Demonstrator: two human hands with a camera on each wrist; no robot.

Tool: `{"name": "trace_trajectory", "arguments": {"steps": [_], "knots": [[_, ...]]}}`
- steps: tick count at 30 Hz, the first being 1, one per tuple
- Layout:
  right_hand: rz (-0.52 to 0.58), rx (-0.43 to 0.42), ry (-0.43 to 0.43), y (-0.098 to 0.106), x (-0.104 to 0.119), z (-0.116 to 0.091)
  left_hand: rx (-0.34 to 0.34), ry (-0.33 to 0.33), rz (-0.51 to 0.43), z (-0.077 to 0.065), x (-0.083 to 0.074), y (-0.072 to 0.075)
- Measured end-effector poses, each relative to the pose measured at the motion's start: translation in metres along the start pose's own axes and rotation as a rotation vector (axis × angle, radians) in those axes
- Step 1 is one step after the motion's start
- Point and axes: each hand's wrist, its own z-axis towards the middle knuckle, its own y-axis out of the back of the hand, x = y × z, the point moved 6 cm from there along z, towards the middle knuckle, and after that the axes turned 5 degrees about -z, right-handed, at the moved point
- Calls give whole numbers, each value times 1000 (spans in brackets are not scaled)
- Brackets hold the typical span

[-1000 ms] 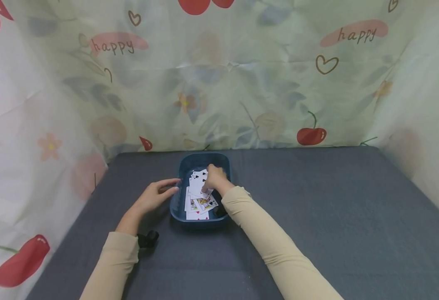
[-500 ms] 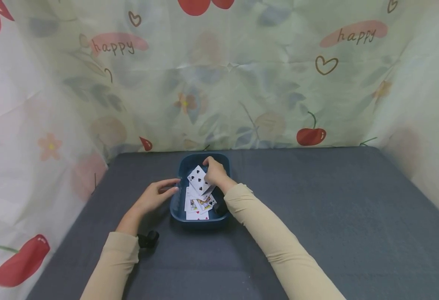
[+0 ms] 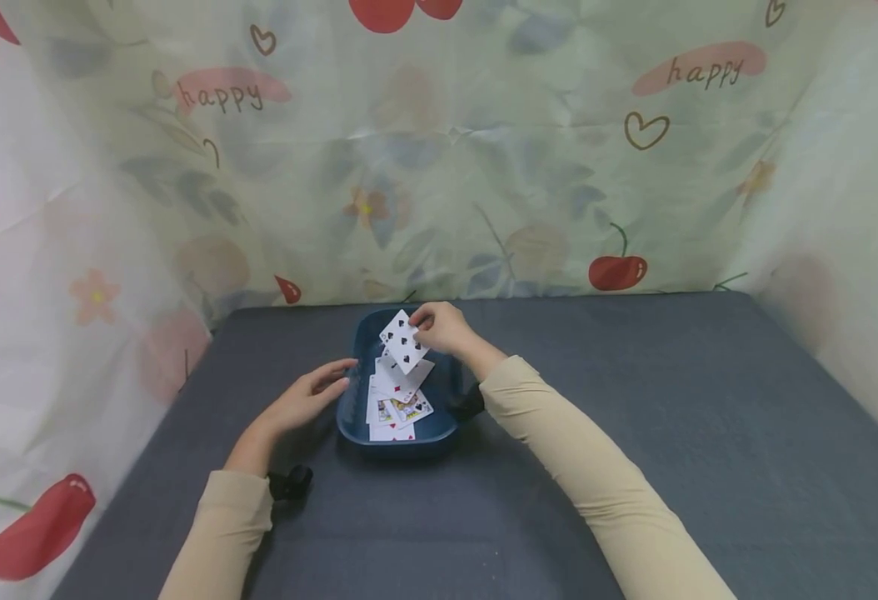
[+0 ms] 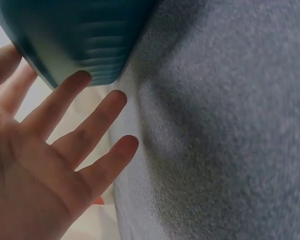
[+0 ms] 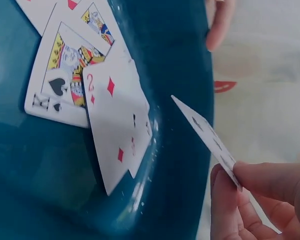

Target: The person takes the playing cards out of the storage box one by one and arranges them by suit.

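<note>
A dark blue plastic tub [image 3: 401,446] holds several loose playing cards. My right hand [image 3: 451,328] is over its far right side, pinching a spade playing card [image 3: 403,343] between thumb and fingers. Tilted, that card hangs above the others, and the right wrist view catches it almost edge-on. Beneath it lie a two of diamonds [image 5: 110,110] and a king of spades [image 5: 60,92], overlapping more cards. My left hand [image 3: 302,404] is at the tub's left side, its fingertips right at the rim. Spread, fairly straight fingers [image 4: 97,122] show there in the left wrist view.
The tub stands on a dark grey cloth-covered table [image 3: 634,442], left of the middle. A printed curtain [image 3: 484,167] hangs behind the table and along both sides. Black wrist cameras sit at both wrists, the left one [image 3: 291,483] low over the table.
My right hand has risen out of the tub and moved back to the right, lifting the spade card off the pile; the two of diamonds now shows. My left hand stays at the rim.
</note>
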Motion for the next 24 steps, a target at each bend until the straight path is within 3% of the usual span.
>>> {"name": "trace_trajectory", "arguments": {"steps": [9, 24], "knots": [[204, -12, 20, 23, -23, -5, 47, -13, -49, -5, 2, -2], [409, -233, -138, 65, -94, -14, 38, 22, -68, -3, 6, -4]]}}
